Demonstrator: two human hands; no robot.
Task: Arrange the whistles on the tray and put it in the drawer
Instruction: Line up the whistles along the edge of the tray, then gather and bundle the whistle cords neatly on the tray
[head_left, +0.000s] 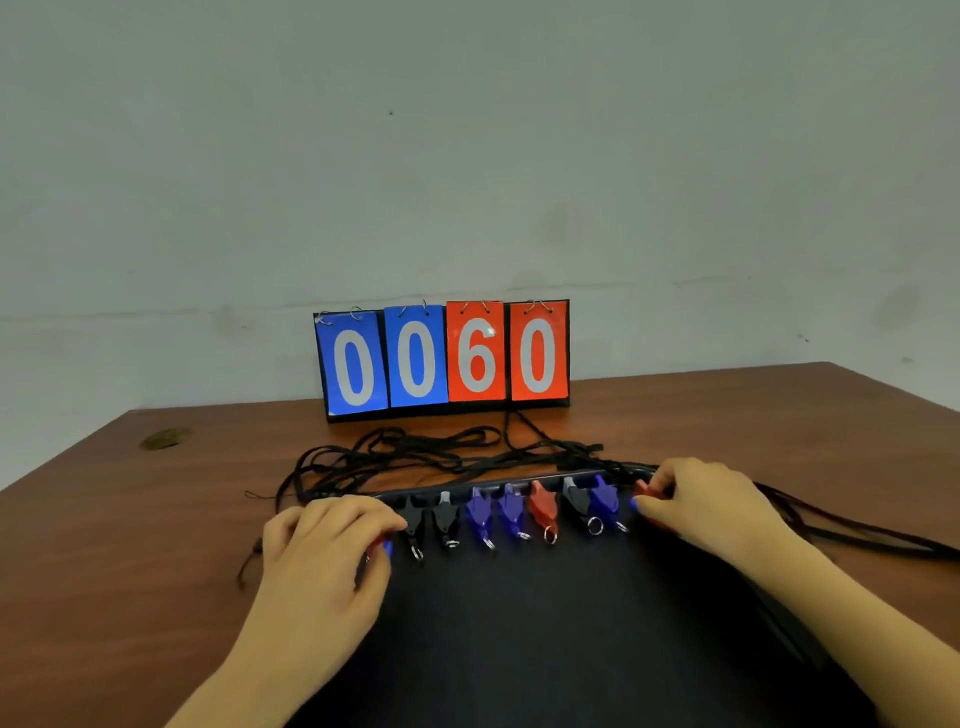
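Whistles (511, 512) in row between left hand (327, 540), right hand (706, 506)

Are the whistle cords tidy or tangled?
Tangled: the black cords lie in loose, crossing loops on the table behind the tray.

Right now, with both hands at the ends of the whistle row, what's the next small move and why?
Probably gather the black lanyards onto the black tray. The whistles already sit in a row along its far edge, with the left hand and right hand at the ends, but the cords sprawl over the wooden table and could snag the drawer.
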